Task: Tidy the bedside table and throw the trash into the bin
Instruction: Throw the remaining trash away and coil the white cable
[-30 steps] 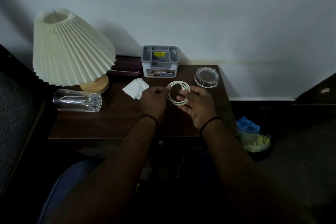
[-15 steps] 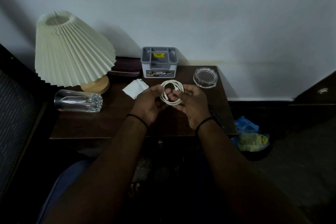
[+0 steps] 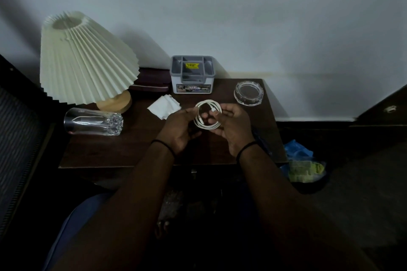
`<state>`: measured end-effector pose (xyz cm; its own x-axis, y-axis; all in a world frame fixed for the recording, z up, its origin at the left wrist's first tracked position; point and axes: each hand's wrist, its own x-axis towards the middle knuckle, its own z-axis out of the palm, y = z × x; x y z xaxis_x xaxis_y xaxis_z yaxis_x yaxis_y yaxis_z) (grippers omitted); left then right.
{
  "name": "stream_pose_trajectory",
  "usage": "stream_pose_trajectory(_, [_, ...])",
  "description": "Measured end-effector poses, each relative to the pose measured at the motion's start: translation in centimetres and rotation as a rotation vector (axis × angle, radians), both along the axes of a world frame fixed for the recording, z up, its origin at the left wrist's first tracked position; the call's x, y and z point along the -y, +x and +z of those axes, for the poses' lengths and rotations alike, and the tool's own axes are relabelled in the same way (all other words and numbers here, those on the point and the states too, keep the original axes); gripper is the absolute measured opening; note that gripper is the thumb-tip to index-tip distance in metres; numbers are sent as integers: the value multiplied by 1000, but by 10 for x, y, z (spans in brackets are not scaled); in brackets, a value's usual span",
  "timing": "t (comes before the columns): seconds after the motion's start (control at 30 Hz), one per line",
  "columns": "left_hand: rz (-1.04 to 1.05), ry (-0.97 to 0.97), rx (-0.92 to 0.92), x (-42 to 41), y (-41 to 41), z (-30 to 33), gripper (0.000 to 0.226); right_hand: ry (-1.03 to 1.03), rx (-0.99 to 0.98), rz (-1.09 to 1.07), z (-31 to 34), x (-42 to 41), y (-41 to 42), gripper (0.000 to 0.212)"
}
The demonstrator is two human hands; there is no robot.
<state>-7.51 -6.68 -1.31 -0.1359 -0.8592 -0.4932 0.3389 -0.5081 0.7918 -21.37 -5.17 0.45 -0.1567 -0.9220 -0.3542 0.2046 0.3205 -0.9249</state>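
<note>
While your forearms reach up from the bottom of the frame, your two hands meet just above the middle, over the dark wooden bedside table (image 3: 136,152). Your left hand (image 3: 179,128) and right hand (image 3: 231,130) hold a coiled white cable (image 3: 207,113) between them, lifted off the tabletop. The left fingers curl partly closed against the coil's left side. The right thumb and fingertips pinch its right side near a plug end, with the rest of that hand loosely cupped. A dark band circles each wrist.

Low and to the right of the table, on the floor, the bin (image 3: 305,169) holds blue and yellow-green wrappers.

At centre left, a clear drinking glass (image 3: 93,121) lies on its side on the table, near the lamp's round wooden base (image 3: 115,102). A crumpled white tissue (image 3: 164,106) lies just left of your left hand; you cannot tell whether they touch.

To the upper right of your hands, a round clear glass ashtray (image 3: 248,93) sits near the table's far right corner. Behind the cable, against the wall, stands a grey compartmented organiser box (image 3: 192,75) with a yellow label inside and a printed sticker on its front. A dark flat object (image 3: 150,81), too dim to identify, lies left of the box. The pleated cream lampshade (image 3: 83,61) fills the upper left.
</note>
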Motion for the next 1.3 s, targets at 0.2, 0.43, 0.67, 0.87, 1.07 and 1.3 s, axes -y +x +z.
stream_pose_trajectory(0.2, [54,22,-19,0,0,-6,13,0,11,6,-1,1,-1,34])
stream_pose_trajectory(0.43, [122,-20,-54,0,-4,-9,17,-9,-14,9,-3,1,1,31])
stream_pose_trajectory(0.67, [98,-65,-12,-1,0,-2,28,-37,-67,5,-4,2,2,23])
stream_pose_trajectory(0.87, [160,-21,-89,4,-2,-9,27,-90,-108,27,-7,3,3,18])
stream_pose_trajectory(1.07, [94,-10,-2,3,-1,-8,28,-93,-146,35,-8,4,2,23])
stream_pose_trajectory(1.3, [63,-9,101,0,2,-8,8,-42,-77,-1,-3,2,0,21])
